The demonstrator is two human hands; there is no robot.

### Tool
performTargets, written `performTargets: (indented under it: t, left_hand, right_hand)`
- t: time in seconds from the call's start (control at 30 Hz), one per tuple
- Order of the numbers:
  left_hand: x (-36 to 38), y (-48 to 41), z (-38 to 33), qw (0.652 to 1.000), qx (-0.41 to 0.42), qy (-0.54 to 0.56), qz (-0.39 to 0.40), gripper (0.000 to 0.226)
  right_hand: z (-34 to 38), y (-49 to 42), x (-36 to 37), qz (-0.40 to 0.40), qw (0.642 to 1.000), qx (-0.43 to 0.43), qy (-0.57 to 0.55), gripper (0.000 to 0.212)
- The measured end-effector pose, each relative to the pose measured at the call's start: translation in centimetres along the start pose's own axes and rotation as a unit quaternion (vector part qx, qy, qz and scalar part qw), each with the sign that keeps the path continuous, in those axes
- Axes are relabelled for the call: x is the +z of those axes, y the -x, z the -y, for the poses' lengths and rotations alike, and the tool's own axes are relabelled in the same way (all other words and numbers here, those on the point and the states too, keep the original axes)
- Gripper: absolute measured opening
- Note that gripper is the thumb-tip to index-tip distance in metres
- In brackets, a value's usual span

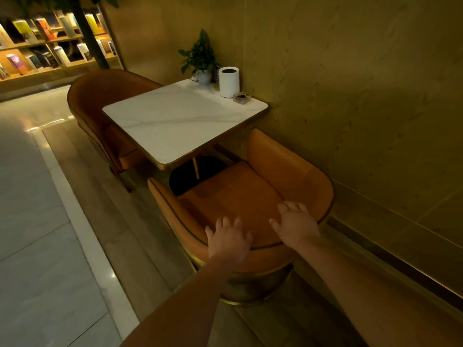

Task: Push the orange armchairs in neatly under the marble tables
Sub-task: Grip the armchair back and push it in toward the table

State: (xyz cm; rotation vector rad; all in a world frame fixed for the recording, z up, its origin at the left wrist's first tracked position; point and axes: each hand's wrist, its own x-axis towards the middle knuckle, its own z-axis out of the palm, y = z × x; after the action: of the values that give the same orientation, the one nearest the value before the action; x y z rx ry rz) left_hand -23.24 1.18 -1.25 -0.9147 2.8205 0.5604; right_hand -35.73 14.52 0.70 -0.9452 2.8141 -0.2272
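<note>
Head cam looking down: both hands are on the curved back of the near orange armchair [253,196]. Left hand [229,240] lies flat on the top rim with fingers spread, and right hand [295,225] does the same further right, fingers splayed, not really gripping. That chair's seat front sits just at the near edge of the marble table [175,121], beside the right wall. On the table's far left side, a second orange armchair [100,108] is tucked in. At the far corner sit a potted plant [200,58], white canister [229,81] and small ashtray [242,97].
</note>
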Motion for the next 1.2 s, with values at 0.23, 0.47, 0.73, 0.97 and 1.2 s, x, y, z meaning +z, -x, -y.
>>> performTargets:
  t: [0.23, 0.47, 0.73, 0.97, 1.2]
  left_hand:
    - [-2.8, 4.1, 1.4, 1.000, -0.011, -0.014, -0.025, 0.061]
    - [-4.2, 6.1, 4.0, 0.999, -0.023, -0.009, -0.043, 0.060]
    - [-7.6, 6.0, 9.4, 0.997, -0.032, 0.002, -0.071, 0.061]
    - [-12.3, 4.5, 19.5, 0.997, -0.026, 0.001, -0.079, 0.062]
    - [-17.7, 1.7, 29.5, 0.997, 0.004, -0.014, -0.081, 0.061]
  right_hand:
    - [2.2, 3.2, -1.3, 0.006, 1.000, -0.010, -0.025, 0.055]
    - [3.4, 4.4, -1.0, 0.022, 1.000, -0.021, -0.004, 0.059]
    - [10.2, 2.7, -1.1, 0.003, 0.997, -0.067, -0.036, 0.060]
    - [20.9, -0.8, -2.1, -0.005, 0.995, -0.069, -0.074, 0.061]
    - [31.2, -4.5, -1.7, -0.002, 0.995, -0.037, -0.091, 0.060]
